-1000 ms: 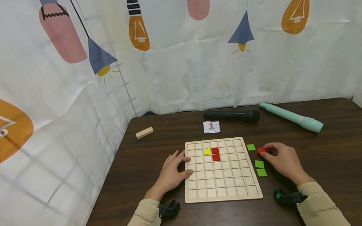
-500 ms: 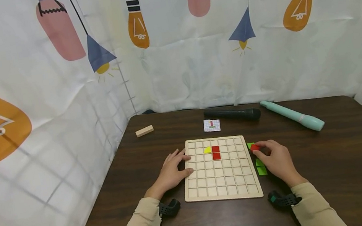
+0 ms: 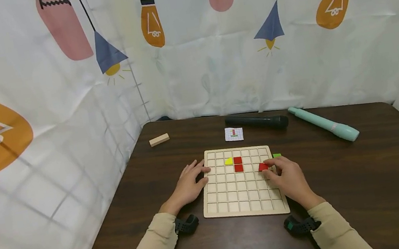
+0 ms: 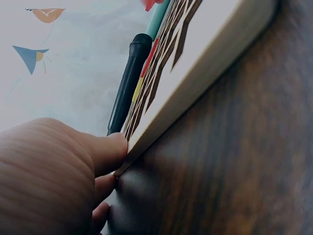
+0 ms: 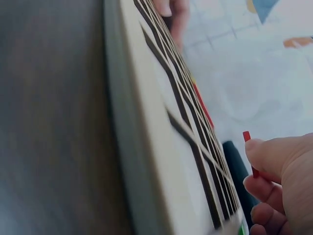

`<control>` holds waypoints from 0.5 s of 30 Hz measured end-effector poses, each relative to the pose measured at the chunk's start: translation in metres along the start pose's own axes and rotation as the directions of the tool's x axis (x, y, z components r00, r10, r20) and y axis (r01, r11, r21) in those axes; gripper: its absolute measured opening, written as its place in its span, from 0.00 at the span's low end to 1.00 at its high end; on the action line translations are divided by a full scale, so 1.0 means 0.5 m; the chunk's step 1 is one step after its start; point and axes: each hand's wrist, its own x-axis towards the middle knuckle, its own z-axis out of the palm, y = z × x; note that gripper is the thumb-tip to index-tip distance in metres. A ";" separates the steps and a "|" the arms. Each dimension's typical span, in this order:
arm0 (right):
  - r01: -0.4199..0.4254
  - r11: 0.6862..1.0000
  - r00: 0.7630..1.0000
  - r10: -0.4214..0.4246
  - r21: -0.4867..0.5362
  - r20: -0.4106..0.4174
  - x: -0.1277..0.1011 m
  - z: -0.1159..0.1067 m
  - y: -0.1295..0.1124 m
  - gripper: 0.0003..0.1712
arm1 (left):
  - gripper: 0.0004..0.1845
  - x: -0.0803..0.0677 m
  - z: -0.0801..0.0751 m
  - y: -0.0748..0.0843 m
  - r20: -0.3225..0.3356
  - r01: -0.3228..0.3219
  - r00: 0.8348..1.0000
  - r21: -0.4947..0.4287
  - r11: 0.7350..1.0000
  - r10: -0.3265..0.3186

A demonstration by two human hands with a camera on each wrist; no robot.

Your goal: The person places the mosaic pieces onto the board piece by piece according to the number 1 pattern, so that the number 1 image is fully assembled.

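Observation:
My right hand (image 3: 289, 178) pinches a small red square tile (image 3: 263, 166) between thumb and fingertips, above the right side of the wooden grid board (image 3: 243, 197). In the right wrist view the tile (image 5: 247, 137) appears edge-on, raised off the board. At the board's left edge rests my left hand (image 3: 187, 189), its thumb and index finger spread apart; the left wrist view has the thumb (image 4: 110, 149) touching the rim. Two red tiles (image 3: 238, 164) lie one below the other in the grid, with a yellow piece (image 3: 229, 161) left of the upper one.
A green tile (image 3: 277, 155) shows past the right hand, which hides the tabletop beside the board. Behind the board lie a pattern card (image 3: 233, 134), a black microphone (image 3: 256, 122) and a mint-green one (image 3: 323, 123). A wooden block (image 3: 159, 140) lies at the far left.
My right hand has carried the red tile leftward from the table beside the board to over its right columns. The left hand stays at the left edge. The head view has tilted slightly down.

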 end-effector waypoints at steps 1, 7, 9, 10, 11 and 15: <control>0.001 1.000 1.000 -0.001 0.006 0.008 0.000 0.003 -0.005 0.17 | 0.15 0.000 -0.001 0.000 -0.002 0.001 1.000 0.001 1.000 -0.001; 0.031 0.999 0.999 -0.031 0.024 0.020 -0.004 0.026 -0.028 0.16 | 0.16 0.002 -0.001 0.000 -0.005 0.014 1.000 -0.009 1.000 -0.015; 0.039 0.999 0.999 -0.040 0.032 0.024 -0.007 0.034 -0.034 0.16 | 0.17 0.002 -0.001 0.001 -0.001 0.021 1.000 -0.012 1.000 -0.021; 0.040 0.999 0.999 -0.041 0.034 0.025 -0.008 0.038 -0.037 0.15 | 0.17 0.002 0.000 0.000 0.000 0.024 1.000 -0.013 1.000 -0.024; 0.045 0.998 0.999 -0.046 0.038 0.026 -0.008 0.041 -0.039 0.15 | 0.16 0.002 0.000 0.000 0.000 0.024 1.000 -0.016 1.000 -0.024; 0.050 0.998 0.998 -0.052 0.044 0.029 -0.010 0.052 -0.048 0.14 | 0.14 0.003 0.001 -0.001 -0.004 0.033 0.999 -0.017 0.999 -0.033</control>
